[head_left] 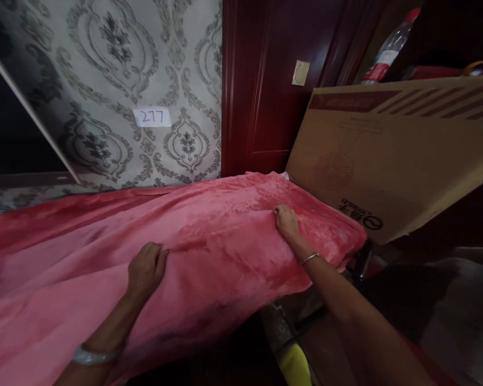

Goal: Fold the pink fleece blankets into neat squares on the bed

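Observation:
A pink plush blanket (225, 268) lies spread over a long raised surface, its front edge hanging down. My left hand (147, 268), with a pale bangle at the wrist, is closed on the blanket left of the middle, and a crease runs from it to the right. Farther right and back, my right hand (285, 221) has its fingers curled into the cloth near the blanket's right end. A thin silver bangle circles that wrist. What the blanket covers is hidden.
Behind stand a patterned wall with a paper label (153, 117) reading 277, and a dark red door (261, 80). A large cardboard box (402, 145) leans at the right, a plastic bottle (390, 48) behind its top. A dark screen (16, 123) is at left; something yellow (294, 365) is below.

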Action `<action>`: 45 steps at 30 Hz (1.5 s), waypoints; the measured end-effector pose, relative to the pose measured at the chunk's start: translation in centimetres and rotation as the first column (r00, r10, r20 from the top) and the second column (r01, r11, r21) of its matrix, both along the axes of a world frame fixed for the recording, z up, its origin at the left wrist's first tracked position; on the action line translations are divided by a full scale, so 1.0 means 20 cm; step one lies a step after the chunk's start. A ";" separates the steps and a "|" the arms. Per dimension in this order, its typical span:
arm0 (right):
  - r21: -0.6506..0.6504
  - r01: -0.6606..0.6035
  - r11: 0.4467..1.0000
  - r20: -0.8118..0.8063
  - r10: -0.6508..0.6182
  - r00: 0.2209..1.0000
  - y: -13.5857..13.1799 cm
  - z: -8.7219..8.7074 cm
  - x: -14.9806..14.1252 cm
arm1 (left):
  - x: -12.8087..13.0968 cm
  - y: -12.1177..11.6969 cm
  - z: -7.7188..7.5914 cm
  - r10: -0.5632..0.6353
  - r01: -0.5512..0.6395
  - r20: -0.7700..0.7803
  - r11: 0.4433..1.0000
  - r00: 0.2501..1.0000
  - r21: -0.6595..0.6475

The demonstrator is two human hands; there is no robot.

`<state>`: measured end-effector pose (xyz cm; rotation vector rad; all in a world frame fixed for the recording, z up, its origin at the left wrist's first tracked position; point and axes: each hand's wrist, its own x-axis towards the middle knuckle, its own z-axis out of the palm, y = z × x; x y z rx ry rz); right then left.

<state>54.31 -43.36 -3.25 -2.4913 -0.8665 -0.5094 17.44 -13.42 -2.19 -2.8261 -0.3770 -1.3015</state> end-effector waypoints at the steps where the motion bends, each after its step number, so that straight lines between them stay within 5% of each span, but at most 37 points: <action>1: 0.002 -0.005 1.000 -0.006 0.005 1.000 0.00 -0.02 0.00 | 0.00 0.00 0.00 0.005 -0.005 0.024 1.000 1.000 -0.009; 7: 0.012 -0.060 0.998 -0.028 0.060 0.998 0.01 -0.10 0.00 | -0.02 0.00 0.00 0.037 -0.035 0.071 0.999 0.997 -0.027; 17: -0.022 -0.114 0.993 -0.027 0.113 0.993 -0.16 -0.09 0.12 | -0.01 0.01 0.01 0.043 -0.040 0.079 0.999 0.996 -0.034; 27: -0.045 0.021 0.999 -0.043 -0.023 0.999 -0.18 -0.10 0.18 | 0.00 0.01 0.01 0.050 -0.049 0.019 0.998 0.999 -0.051; 32: 0.035 0.106 0.994 -0.014 -0.106 0.994 -0.19 0.01 0.22 | 0.01 0.01 0.01 0.019 -0.020 -0.032 0.999 0.999 -0.026; 39: 0.106 0.046 0.993 0.096 -0.056 0.994 -0.17 0.24 0.24 | 0.02 0.01 0.00 0.042 -0.044 -0.046 0.998 0.998 -0.033; 45: 0.175 0.021 0.984 0.187 -0.054 0.981 -0.22 0.30 0.19 | -0.01 0.01 0.01 0.073 -0.072 0.058 0.997 0.996 -0.026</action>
